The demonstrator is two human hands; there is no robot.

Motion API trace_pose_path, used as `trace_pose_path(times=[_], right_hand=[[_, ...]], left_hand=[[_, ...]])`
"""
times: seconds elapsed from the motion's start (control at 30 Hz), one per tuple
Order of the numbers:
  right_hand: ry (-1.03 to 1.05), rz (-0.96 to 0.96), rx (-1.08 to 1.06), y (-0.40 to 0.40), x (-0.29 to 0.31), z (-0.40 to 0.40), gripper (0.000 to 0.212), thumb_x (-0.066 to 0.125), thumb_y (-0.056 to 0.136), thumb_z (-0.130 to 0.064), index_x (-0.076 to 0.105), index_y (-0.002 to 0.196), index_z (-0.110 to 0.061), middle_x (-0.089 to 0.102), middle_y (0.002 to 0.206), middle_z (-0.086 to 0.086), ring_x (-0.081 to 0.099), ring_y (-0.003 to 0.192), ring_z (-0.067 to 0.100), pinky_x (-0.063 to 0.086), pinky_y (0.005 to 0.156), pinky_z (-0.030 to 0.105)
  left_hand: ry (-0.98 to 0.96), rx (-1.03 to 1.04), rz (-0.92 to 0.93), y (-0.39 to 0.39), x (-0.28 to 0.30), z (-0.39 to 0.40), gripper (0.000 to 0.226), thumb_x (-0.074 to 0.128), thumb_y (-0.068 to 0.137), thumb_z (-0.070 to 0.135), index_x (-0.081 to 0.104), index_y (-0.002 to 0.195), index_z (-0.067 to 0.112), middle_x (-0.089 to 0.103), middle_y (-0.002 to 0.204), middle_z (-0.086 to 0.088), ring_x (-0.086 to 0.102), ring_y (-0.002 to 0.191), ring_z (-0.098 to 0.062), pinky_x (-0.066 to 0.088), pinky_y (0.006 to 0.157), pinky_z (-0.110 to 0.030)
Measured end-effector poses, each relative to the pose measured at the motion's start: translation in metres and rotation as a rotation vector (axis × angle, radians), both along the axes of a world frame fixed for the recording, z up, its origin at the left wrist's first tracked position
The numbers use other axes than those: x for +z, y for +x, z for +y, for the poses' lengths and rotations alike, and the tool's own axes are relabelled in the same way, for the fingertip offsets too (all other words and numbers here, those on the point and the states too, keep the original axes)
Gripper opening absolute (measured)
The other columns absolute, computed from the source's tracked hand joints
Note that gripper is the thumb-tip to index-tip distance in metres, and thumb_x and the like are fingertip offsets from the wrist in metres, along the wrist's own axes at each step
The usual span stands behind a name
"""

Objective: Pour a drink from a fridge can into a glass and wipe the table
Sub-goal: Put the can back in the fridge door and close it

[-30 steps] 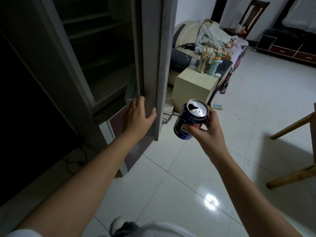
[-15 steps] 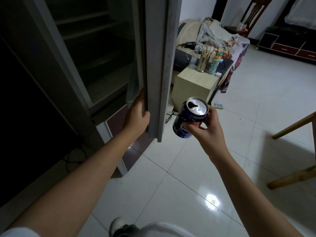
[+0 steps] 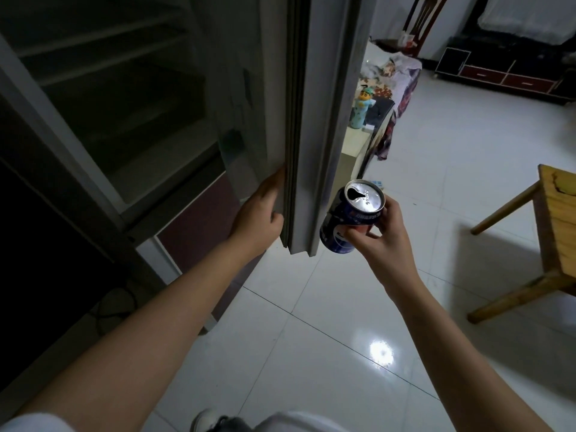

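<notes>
My right hand (image 3: 381,236) grips a dark blue drink can (image 3: 352,218) by its side, tilted a little, its silver top open. The can hangs just right of the grey fridge door (image 3: 324,126), which stands edge-on to me. My left hand (image 3: 260,213) holds the inner edge of that door near its lower corner, fingers hidden behind the dark seal. The fridge interior (image 3: 124,98) is dark, with bare shelves. No glass is in view.
A wooden table (image 3: 558,219) with slanted legs stands at the right edge. Behind the door are a pale cabinet with a cartoon bottle (image 3: 361,109) and a cloth-covered sofa. A dark low cabinet (image 3: 505,73) lines the far wall. Glossy white tiles cover the floor.
The fridge door has swung further towards me and now hides most of the pale cabinet. My left hand slid from the door's face onto its inner edge. The can stayed in my right hand.
</notes>
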State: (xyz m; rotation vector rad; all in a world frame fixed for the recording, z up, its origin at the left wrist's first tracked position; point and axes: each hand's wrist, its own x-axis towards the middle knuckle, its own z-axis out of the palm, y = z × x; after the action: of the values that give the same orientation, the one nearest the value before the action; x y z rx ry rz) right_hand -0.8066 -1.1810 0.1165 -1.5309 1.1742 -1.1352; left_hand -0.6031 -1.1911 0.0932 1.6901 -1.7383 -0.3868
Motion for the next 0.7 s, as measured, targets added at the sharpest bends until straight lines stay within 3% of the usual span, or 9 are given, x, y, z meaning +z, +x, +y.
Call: trace_pose_path(times=[0.2,0.37,0.5,0.7], right_hand=[[0.006,-0.009,-0.077,-0.031,-0.007,-0.012,0.063,0.07,0.074,0.001,0.041,0.125,-0.022,0.054,0.122,-0.003,0.052,0.112,0.013,0.047,0.09,0.022],[0.009,0.009,-0.152,-0.05,-0.011,-0.022,0.063,0.07,0.073,-0.001,0.041,0.125,-0.021,0.053,0.123,-0.002,0.052,0.111,0.012,0.047,0.088,0.021],[0.016,0.004,-0.219,-0.059,-0.011,-0.033,0.062,0.069,0.074,0.0,0.041,0.125,-0.021,0.053,0.123,-0.001,0.051,0.111,0.011,0.046,0.088,0.019],[0.019,-0.01,-0.329,-0.069,-0.01,-0.053,0.061,0.07,0.073,-0.001,0.042,0.123,-0.022,0.054,0.118,-0.006,0.053,0.106,0.002,0.046,0.084,0.019]], left_hand=[[-0.018,-0.066,-0.054,-0.032,-0.005,-0.033,0.076,0.044,0.083,-0.003,0.012,0.147,0.025,0.017,0.155,-0.001,0.026,0.138,-0.019,0.025,0.102,-0.019],[-0.008,-0.121,-0.066,-0.06,0.0,-0.063,0.078,0.044,0.08,-0.002,0.013,0.147,0.025,0.018,0.153,-0.004,0.031,0.135,-0.024,0.039,0.101,-0.034],[0.012,-0.171,-0.066,-0.081,0.003,-0.087,0.078,0.044,0.083,0.0,0.01,0.146,0.03,0.016,0.154,-0.002,0.045,0.124,-0.025,0.047,0.083,-0.032],[0.042,-0.269,-0.101,-0.1,0.003,-0.123,0.077,0.043,0.085,0.003,0.007,0.146,0.033,0.01,0.155,0.005,0.055,0.104,-0.024,0.039,0.064,-0.023]])
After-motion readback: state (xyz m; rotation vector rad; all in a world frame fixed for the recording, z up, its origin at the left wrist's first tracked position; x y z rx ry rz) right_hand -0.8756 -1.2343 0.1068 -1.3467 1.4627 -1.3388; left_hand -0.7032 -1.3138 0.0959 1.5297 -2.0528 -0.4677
